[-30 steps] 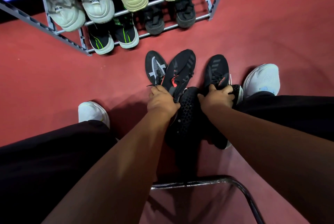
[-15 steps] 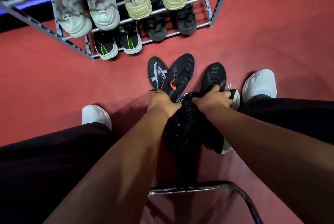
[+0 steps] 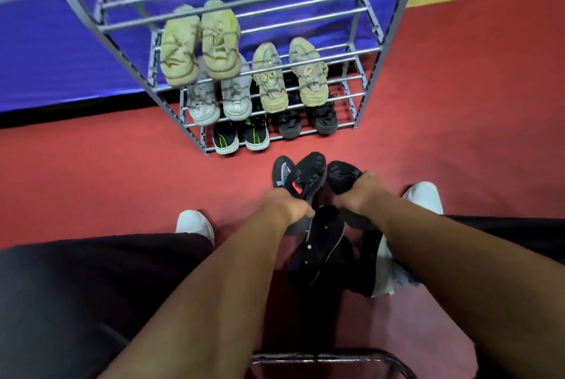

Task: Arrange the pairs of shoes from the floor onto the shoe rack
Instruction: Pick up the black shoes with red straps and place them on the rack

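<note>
Several black shoes lie in a heap on the red floor between my feet. My left hand [image 3: 290, 207] grips a black shoe with an orange-red mark [image 3: 310, 178] near its heel. My right hand [image 3: 356, 195] grips another black shoe [image 3: 342, 173] beside it. A black shoe with a white pattern [image 3: 282, 172] lies just left of them. Below my hands are more black shoes [image 3: 321, 244], one with a white sole [image 3: 382, 268]. The grey metal shoe rack [image 3: 368, 51] stands ahead with its top bars bare.
The rack holds two beige pairs [image 3: 198, 45] [image 3: 289, 75], a white pair [image 3: 218, 100], a black-and-green pair [image 3: 241, 137] and a black pair [image 3: 307, 121]. My white shoes [image 3: 194, 222] [image 3: 423, 195] flank the heap. A metal chair bar [image 3: 321, 357] crosses below. A blue wall [image 3: 46, 57] stands behind.
My head has tilted up, so the whole rack shows now. My right hand has slid further forward on its black shoe. Both hands have kept their hold.
</note>
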Motion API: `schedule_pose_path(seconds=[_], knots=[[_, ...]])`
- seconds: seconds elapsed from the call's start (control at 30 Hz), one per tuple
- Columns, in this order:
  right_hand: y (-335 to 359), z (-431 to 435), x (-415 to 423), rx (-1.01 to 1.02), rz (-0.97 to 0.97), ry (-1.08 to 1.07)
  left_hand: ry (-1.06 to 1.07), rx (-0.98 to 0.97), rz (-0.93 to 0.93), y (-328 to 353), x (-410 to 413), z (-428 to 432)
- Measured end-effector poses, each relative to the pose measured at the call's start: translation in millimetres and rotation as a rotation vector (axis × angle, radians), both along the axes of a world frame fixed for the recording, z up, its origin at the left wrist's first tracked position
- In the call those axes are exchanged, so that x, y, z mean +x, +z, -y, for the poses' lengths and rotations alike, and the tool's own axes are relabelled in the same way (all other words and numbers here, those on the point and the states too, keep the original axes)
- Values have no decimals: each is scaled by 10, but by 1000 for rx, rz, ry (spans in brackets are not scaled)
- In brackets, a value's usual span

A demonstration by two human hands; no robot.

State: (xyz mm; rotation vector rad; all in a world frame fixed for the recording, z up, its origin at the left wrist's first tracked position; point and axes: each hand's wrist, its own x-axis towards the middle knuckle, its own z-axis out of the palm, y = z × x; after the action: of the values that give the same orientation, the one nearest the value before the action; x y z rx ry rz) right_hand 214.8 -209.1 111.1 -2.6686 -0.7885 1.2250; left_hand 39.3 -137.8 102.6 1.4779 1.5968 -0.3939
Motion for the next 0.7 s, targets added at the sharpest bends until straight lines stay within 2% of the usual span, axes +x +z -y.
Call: schedule_pose_path(seconds=[0.17, 0.4, 0.57, 0.7], knots=[[890, -5, 57, 73, 110, 259, -84, 123, -19, 819, -103, -55], [1893, -330, 223, 155, 287, 475, -147, 244, -40, 1989, -149, -432], [2303, -676, 360, 281, 342, 457, -164, 320, -22, 2423, -33, -795], [2230, -1022, 488, 364, 313, 400, -148, 444, 6, 2420, 162, -1117]])
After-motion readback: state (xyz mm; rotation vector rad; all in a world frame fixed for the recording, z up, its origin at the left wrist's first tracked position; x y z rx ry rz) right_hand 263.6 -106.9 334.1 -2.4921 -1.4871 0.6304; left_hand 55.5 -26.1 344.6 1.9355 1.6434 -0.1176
